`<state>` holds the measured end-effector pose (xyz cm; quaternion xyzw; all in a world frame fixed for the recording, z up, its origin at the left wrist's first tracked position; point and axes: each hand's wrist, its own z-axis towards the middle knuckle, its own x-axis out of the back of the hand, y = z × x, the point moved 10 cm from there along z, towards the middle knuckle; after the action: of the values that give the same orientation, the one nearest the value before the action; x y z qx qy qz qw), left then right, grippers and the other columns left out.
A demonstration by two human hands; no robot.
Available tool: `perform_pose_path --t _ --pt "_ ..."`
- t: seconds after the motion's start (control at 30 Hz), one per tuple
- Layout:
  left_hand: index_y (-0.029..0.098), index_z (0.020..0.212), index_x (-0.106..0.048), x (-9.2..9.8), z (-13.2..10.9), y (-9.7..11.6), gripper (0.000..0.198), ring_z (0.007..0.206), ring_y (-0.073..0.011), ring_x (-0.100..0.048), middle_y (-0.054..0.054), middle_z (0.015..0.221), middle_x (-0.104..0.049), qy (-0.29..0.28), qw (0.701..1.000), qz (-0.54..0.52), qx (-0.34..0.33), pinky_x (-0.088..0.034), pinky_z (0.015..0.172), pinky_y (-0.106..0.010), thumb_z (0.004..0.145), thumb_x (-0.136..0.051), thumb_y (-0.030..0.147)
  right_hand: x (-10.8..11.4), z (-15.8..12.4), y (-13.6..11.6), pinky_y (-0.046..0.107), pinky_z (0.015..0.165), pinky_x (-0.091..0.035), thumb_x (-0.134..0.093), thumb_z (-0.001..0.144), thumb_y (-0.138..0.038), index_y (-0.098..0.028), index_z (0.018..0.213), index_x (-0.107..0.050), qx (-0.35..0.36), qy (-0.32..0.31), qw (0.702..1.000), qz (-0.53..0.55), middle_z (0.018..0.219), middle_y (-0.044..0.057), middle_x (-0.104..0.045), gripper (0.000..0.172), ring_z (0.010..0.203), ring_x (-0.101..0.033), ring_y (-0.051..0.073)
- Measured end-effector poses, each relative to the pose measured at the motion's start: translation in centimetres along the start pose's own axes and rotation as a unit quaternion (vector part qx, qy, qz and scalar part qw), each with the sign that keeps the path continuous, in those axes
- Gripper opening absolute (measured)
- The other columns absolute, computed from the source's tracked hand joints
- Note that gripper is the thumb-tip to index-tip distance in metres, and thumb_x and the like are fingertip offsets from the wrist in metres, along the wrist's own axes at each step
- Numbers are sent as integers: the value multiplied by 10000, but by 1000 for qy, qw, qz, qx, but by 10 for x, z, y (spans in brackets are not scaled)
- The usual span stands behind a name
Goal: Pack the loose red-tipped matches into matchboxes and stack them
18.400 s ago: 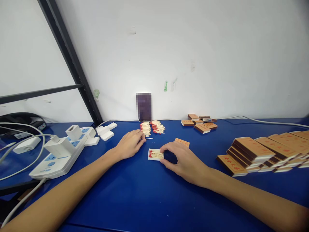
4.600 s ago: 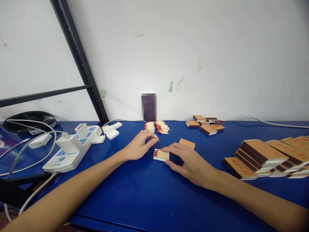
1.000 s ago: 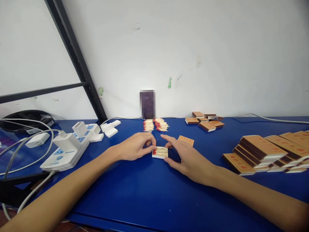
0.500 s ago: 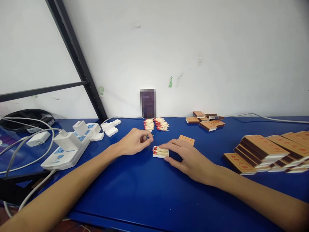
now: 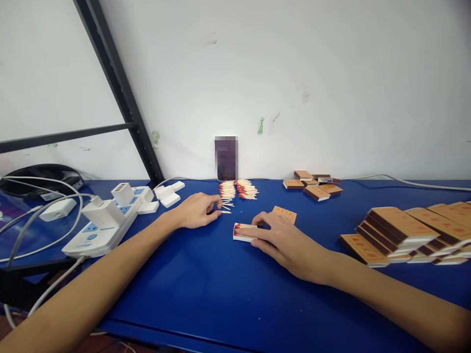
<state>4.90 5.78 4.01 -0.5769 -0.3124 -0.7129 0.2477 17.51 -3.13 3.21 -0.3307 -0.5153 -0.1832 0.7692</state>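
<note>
At the loose matches (image 5: 228,204), the thumb and bent forefinger of my left hand (image 5: 198,211) close around the end of a match (image 5: 225,212); the fingertips partly hide its head. My right hand (image 5: 281,240) grips the right end of a white matchbox tray (image 5: 243,239), one finger lying over the matches inside. Red match heads show at the tray's left end. Just behind my right hand lies an orange matchbox cover (image 5: 285,214), partly covered by the fingers. Two piles of red-tipped matches, a left pile (image 5: 228,189) and a right pile (image 5: 247,189), lie farther back.
Stacked matchboxes (image 5: 408,228) stand at the right, and a smaller heap of matchboxes (image 5: 316,185) lies by the wall. At left are a white power strip (image 5: 106,240) with chargers, white blocks (image 5: 170,194) and cables. A blurred dark rectangle (image 5: 226,159) leans on the wall.
My left hand has shifted left and slightly back, uncovering several loose matches. The right hand's finger now reaches farther left over the matches in the tray, which stays in place.
</note>
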Motion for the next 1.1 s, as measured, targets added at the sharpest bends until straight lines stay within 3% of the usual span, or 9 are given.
perform_pose_path --t 0.23,0.43,0.57,0.7,0.77,0.93,1.1 --pt "194 872 -549 -4 0 5 214 536 -124 -461 29 607 -523 -30 999 -25 -10 -301 549 -252 942 -424 353 0 -1 4 431 868 -473 -383 989 -324 -341 1299 -569 2 16 1000 20 1128 80 -577 362 1004 -556 233" --pt "189 922 -511 -6 0 16 225 585 -146 -484 2 677 -549 -39 999 2 -34 -319 587 -282 980 -357 342 0 -4 14 482 969 -446 -434 961 -371 -302 1428 -385 -28 40 998 51 1291 88 -564 474 1185 -518 259" --pt "187 903 -496 0 -3 37 225 547 -131 -457 16 644 -520 -25 998 -22 -54 -310 564 -277 984 -350 337 -3 -4 19 522 1014 -408 -464 944 -380 -315 1472 -269 -45 46 996 64 1387 82 -508 567 1265 -467 276" --pt "191 907 -526 1 -7 66 231 501 -114 -414 46 567 -458 -20 995 -62 -82 -294 537 -259 980 -370 345 -3 -5 22 496 962 -452 -477 933 -365 -299 1495 -186 -52 59 994 71 1265 88 -577 636 1147 -542 255" --pt "197 935 -548 0 -7 71 217 507 -114 -419 48 569 -458 -15 995 -48 -82 -292 542 -253 971 -401 353 -3 -5 23 490 939 -467 -486 927 -363 -295 1501 -166 -53 64 994 72 1211 85 -598 661 1094 -563 248" --pt "195 964 -566 4 -4 39 256 564 -143 -488 14 645 -545 8 1000 27 -7 -291 565 -262 959 -412 400 -1 -5 22 480 922 -480 -481 929 -370 -296 1494 -209 -51 66 994 65 1223 85 -600 631 1104 -567 253" --pt "196 886 -536 -6 -6 26 228 610 -163 -512 -4 676 -564 -54 997 47 -29 -301 581 -277 959 -408 370 0 -3 15 455 935 -471 -474 942 -347 -258 1273 -529 -22 56 997 50 1205 81 -607 347 1116 -554 250"
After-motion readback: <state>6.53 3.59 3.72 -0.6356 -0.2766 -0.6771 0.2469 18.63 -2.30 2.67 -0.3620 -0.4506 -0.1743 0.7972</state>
